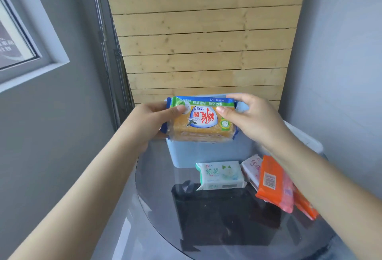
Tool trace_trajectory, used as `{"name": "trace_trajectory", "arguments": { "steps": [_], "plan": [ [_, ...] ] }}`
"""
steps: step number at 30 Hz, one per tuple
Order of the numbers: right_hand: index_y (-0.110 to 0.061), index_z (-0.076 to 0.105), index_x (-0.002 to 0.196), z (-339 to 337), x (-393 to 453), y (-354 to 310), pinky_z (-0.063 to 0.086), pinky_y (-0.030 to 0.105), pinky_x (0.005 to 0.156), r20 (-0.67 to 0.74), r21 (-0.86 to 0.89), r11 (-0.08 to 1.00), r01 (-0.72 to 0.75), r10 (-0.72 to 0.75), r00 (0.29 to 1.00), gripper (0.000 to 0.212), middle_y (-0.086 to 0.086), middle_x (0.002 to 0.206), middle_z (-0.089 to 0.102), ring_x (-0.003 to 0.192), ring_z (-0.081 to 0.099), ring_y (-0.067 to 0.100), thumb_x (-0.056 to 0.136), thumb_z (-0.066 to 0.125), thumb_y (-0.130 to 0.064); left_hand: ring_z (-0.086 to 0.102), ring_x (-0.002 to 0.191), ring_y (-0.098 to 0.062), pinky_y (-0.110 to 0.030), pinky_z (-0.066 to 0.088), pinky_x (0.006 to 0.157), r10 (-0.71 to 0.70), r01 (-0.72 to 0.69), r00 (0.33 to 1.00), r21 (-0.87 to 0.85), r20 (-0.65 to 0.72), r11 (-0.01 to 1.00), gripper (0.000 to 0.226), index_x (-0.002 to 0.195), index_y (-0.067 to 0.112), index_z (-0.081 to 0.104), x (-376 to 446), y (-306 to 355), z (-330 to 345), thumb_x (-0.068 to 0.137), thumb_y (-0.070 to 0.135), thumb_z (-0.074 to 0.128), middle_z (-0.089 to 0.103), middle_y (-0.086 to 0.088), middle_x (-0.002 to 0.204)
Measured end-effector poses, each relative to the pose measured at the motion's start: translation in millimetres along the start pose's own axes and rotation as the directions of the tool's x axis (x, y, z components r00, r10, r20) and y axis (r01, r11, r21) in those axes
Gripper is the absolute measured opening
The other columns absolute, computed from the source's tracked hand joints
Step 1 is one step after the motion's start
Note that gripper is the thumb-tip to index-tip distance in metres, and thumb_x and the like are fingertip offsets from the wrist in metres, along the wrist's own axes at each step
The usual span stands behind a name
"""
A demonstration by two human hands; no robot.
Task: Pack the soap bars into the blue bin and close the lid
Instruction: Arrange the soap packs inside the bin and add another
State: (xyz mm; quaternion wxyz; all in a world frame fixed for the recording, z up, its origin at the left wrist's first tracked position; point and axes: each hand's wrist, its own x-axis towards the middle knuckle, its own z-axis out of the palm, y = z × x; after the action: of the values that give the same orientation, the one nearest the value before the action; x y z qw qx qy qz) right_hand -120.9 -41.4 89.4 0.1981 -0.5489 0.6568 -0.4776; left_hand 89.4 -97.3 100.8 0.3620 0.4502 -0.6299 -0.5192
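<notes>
Yellow soap pack (201,124) is up in the air, held flat between both hands right above the blue bin (208,152), its printed face turned up toward the camera and upside down from here. The wrapper shows a yellow block under a green and blue band. Left hand (154,121) grips the pack's left end, thumb pressed on top and fingers curled underneath. Right hand (250,118) pinches the right end, thumb on the top face, fingers wrapped over the far edge. Both forearms reach forward from the bottom corners, the right one crossing over the soaps on the table.

The pack covers most of the bin's opening, so what is inside cannot be seen. The bin stands at the far side of a round dark glass table (157,193), against a wooden slat wall (202,38). A pale object (306,137) sits to the bin's right, mostly hidden behind the right arm.

On the glass in front of the bin: one white and green soap (221,175), one white and pink soap (251,168) partly tucked under an orange soap pack (272,183), and a second orange pack (303,206) peeking out under the forearm. That makes four on the table, one in hand
</notes>
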Motion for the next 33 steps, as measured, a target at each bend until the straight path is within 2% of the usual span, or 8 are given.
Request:
{"name": "trace_trajectory", "arguments": {
  "steps": [3, 6, 10, 14, 18, 21, 28, 33],
  "plan": [
    [-0.027, 0.061, 0.118, 1, 25, -4, 0.053, 0.035, 0.082, -0.007, -0.02, 1.0, -0.021, 0.021, 1.0, 0.048, -0.005, 0.111, 0.067, 0.094, 0.065, 0.014, 0.075, 0.068, -0.048, 0.071, 0.071, -0.019, -0.036, 0.061, 0.073, -0.001, 0.001, 1.0, 0.018, -0.011, 1.0, 0.019, 0.081, 0.025, 0.079, 22, 8, -1, 0.072, 0.042, 0.076, 0.078, -0.004, 0.087],
    [-0.026, 0.057, 0.122, 9, 51, -2, 0.042, 0.022, 0.055, 0.01, -0.04, 0.998, -0.052, 0.053, 0.999, 0.051, -0.002, 0.099, 0.064, 0.071, 0.058, 0.009, 0.077, 0.067, -0.047, 0.072, 0.067, -0.017, -0.032, 0.061, 0.062, -0.028, 0.028, 0.999, -0.004, -0.042, 1.0, 0.014, 0.074, 0.024, 0.079, 46, 7, -2, 0.073, 0.038, 0.077, 0.078, -0.003, 0.081],
    [-0.022, 0.054, 0.123, 25, 77, 10, 0.048, 0.025, 0.06, 0.075, -0.026, 0.988, -0.155, 0.157, 0.985, 0.052, 0.0, 0.103, 0.064, 0.086, 0.063, 0.018, 0.078, 0.068, -0.044, 0.071, 0.062, -0.017, -0.032, 0.062, 0.063, -0.064, 0.069, 0.996, 0.08, -0.06, 0.994, 0.028, 0.094, 0.012, 0.075, 74, -2, -5, 0.076, 0.034, 0.076, 0.078, -0.007, 0.083],
    [-0.012, 0.065, 0.102, 39, 92, 26, 0.052, 0.032, 0.072, 0.245, -0.003, 0.97, -0.244, 0.237, 0.94, 0.034, 0.003, 0.082, 0.072, 0.07, 0.064, 0.017, 0.078, 0.07, -0.036, 0.071, 0.057, -0.024, -0.035, 0.061, 0.066, -0.102, 0.115, 0.993, 0.406, -0.051, 0.907, 0.034, 0.107, 0.022, 0.066, 94, -6, -10, 0.077, 0.036, 0.074, 0.075, -0.008, 0.082],
    [-0.013, 0.072, 0.083, 56, 96, 46, 0.042, 0.026, 0.069, 0.345, -0.12, 0.971, -0.206, 0.235, 0.909, 0.025, 0.009, 0.095, 0.075, 0.078, 0.064, 0.016, 0.08, 0.068, -0.037, 0.055, 0.043, -0.014, -0.021, 0.044, 0.051, -0.136, 0.079, 0.991, 0.739, 0.017, 0.669, 0.041, 0.115, 0.025, 0.061, 107, -9, -9, 0.079, 0.041, 0.07, 0.062, -0.004, 0.061],
    [-0.012, 0.072, 0.09, 64, 103, 51, 0.048, 0.025, 0.081, 0.377, -0.203, 0.958, -0.202, 0.267, 0.887, 0.031, 0.006, 0.097, 0.074, 0.09, 0.067, 0.019, 0.077, 0.07, -0.04, 0.055, 0.048, -0.012, -0.022, 0.041, 0.054, -0.162, 0.014, 0.983, 0.852, 0.084, 0.523, 0.035, 0.106, 0.016, 0.069, 116, -10, -2, 0.078, 0.038, 0.069, 0.064, -0.004, 0.068],
    [-0.022, 0.06, 0.058, 66, 117, 57, 0.033, 0.016, 0.048, 0.408, -0.336, 0.919, -0.208, 0.341, 0.847, 0.034, -0.014, 0.063, 0.056, 0.06, 0.049, 0.0, 0.071, 0.071, -0.052, 0.053, 0.08, -0.017, -0.026, 0.042, 0.065, -0.231, -0.029, 0.969, 0.968, 0.089, 0.249, 0.034, 0.091, 0.026, 0.067, 137, -13, 5, 0.072, 0.055, 0.069, 0.061, 0.002, 0.083],
    [-0.021, 0.053, 0.053, 73, 120, 56, 0.034, 0.011, 0.037, 0.379, -0.343, 0.921, -0.184, 0.315, 0.87, 0.039, -0.014, 0.058, 0.051, 0.055, 0.045, 0.001, 0.068, 0.075, -0.048, 0.043, 0.118, -0.022, -0.036, 0.042, 0.1, -0.239, 0.027, 0.969, 0.935, 0.062, 0.355, 0.042, 0.107, 0.036, 0.071, 140, -25, -4, 0.07, 0.056, 0.071, 0.062, 0.002, 0.116]
  ]
}}
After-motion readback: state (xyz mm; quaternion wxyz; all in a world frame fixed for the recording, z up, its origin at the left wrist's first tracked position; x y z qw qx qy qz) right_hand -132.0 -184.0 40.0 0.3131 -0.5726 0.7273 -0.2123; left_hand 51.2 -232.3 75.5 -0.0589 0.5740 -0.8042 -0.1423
